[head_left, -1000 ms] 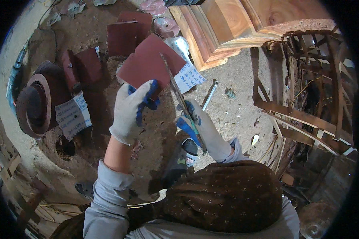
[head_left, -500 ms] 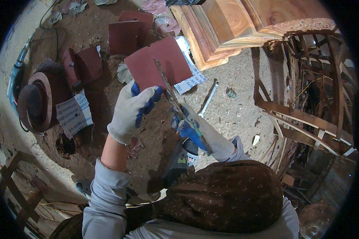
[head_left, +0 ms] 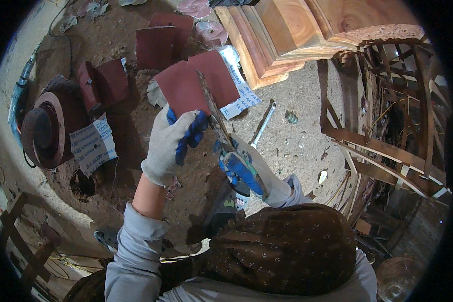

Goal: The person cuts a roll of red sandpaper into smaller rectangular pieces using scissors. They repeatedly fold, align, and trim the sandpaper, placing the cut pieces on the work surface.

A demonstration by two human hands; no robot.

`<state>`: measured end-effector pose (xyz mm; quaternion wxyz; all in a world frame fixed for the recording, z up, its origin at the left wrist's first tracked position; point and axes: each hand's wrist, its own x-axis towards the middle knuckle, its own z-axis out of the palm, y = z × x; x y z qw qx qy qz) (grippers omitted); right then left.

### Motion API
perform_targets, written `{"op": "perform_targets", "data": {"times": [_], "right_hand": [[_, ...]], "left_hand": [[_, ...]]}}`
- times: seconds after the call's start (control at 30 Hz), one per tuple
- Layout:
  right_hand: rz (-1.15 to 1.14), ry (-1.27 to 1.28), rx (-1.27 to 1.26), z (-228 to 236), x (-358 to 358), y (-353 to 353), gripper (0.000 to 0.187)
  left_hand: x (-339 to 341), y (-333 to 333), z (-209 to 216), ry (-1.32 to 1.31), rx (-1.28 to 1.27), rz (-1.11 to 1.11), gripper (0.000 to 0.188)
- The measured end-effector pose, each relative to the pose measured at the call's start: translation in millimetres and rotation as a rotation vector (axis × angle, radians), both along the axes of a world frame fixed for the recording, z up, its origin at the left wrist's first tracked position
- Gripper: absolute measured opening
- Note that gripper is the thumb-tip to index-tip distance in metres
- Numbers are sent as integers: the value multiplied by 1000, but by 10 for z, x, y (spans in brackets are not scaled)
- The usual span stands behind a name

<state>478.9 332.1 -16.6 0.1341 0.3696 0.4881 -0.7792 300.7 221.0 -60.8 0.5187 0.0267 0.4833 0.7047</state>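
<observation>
My left hand (head_left: 173,138), in a white glove with blue palm, grips the lower edge of a dark red sandpaper sheet (head_left: 178,85). The fingers are closed on that edge. My right hand (head_left: 244,163), gloved alike, is wrapped round the greenish handle of a long rusty-bladed tool (head_left: 215,113). Its blade points up and away, lying across the sheet; whether it is one blade or two I cannot tell. Just right of the sheet lies a torn white-backed sandpaper piece (head_left: 244,100) with blue print, partly hidden.
A sandpaper roll (head_left: 48,128) stands at left, near a teal power tool (head_left: 19,95) with a cord. More red sandpaper pieces (head_left: 156,48) lie beyond. A wrench (head_left: 265,123) is on the ground, right. Stepped wooden blocks (head_left: 272,45) stand far right, with a wooden frame (head_left: 382,148) nearer.
My left hand has moved slightly right, and the sheet has shifted slightly left and down. My right hand still holds the bladed tool, its fingers a little shifted.
</observation>
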Motion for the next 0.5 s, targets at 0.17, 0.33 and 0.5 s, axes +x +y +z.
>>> {"op": "perform_targets", "data": {"times": [0.17, 0.33, 0.5], "right_hand": [[-59, 29, 35, 30, -95, -40, 63], [39, 85, 178, -61, -64, -54, 60], [95, -6, 204, -174, -89, -67, 57]], "left_hand": [[43, 6, 10, -22, 4, 18, 15], [62, -32, -112, -22, 16, -2, 14], [79, -86, -125, -31, -37, 49, 10]]}}
